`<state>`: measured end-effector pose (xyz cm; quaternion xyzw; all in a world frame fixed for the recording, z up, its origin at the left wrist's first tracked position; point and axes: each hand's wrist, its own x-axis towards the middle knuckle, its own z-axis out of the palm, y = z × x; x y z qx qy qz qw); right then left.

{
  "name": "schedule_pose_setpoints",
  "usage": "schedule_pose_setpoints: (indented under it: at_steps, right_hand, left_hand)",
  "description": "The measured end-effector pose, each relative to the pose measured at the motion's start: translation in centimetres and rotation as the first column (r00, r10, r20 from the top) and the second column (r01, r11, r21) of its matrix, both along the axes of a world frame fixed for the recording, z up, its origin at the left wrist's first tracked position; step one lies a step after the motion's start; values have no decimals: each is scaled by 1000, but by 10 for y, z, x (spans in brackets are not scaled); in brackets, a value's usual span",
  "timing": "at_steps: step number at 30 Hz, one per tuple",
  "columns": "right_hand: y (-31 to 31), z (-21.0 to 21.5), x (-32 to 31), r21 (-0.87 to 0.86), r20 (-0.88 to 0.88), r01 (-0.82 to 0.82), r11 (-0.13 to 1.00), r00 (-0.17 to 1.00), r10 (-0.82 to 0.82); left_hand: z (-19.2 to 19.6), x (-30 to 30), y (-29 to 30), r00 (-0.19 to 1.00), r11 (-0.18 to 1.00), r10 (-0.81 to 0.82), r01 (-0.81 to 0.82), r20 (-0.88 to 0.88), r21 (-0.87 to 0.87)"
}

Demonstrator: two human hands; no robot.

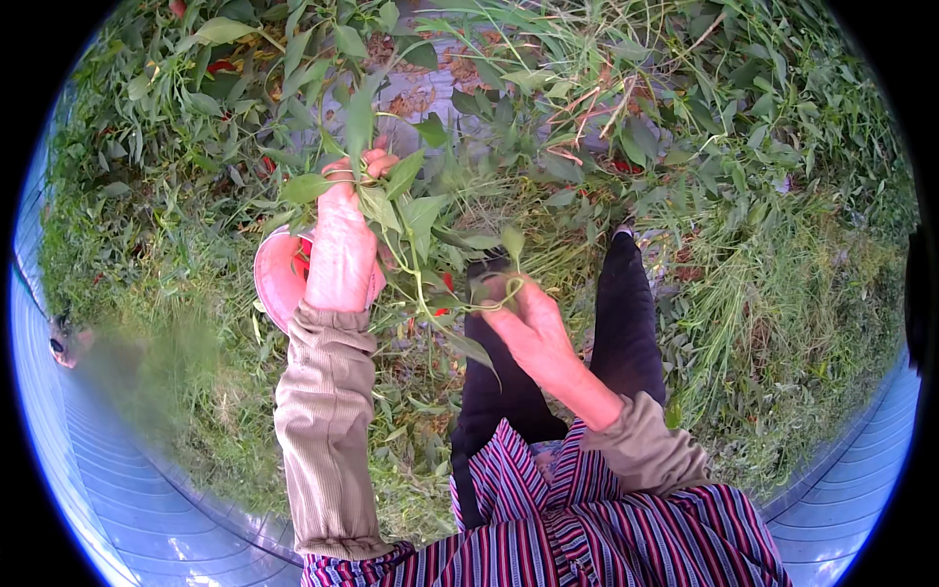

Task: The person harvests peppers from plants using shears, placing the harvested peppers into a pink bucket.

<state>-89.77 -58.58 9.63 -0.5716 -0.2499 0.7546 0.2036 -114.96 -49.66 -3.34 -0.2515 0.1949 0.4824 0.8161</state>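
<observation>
- Fingers [370,164] of left hand [340,249], upper centre of frame, closed around a leafy green stem [416,279], lifting it up
- Right hand [523,328], centre of frame, fingers pinched narrow on the stem's lower curled end; can't tell if a pod is in the pinch
- Stem runs between both hands, leaves hanging off it
- Pink bowl [274,279] just behind left wrist, centre left, red bits inside
- Red pepper [447,282] showing near the stem, between the hands
- Best judged: keep the upper grip steady, pull with the lower pinch only, stay close over the bowl
- Grass and pepper plants [626,127] fill the upper frame
</observation>
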Motion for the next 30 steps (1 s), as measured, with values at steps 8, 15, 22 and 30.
schedule_pose_setpoints:
  at_steps: [8,15,22,30]
  right_hand:
    - [18,5,-36,325,42,-191,926,981,188]
    - [14,-3,-33,11,-333,-48,999,942,49]
    - [3,-13,-3,-552,-605,59,831,658,-449]
    - [-55,-41,54,-81,-86,-179,981,981,172]
  left_hand:
    - [-15,-4,-5,948,992,3,-42,-317,-116]
    - [-5,30,1,612,914,-239,-120,-754,-387]
    - [19,80,8,505,862,-254,-268,-825,-429]
    - [-7,83,-21,264,928,-296,-146,-918,-341]
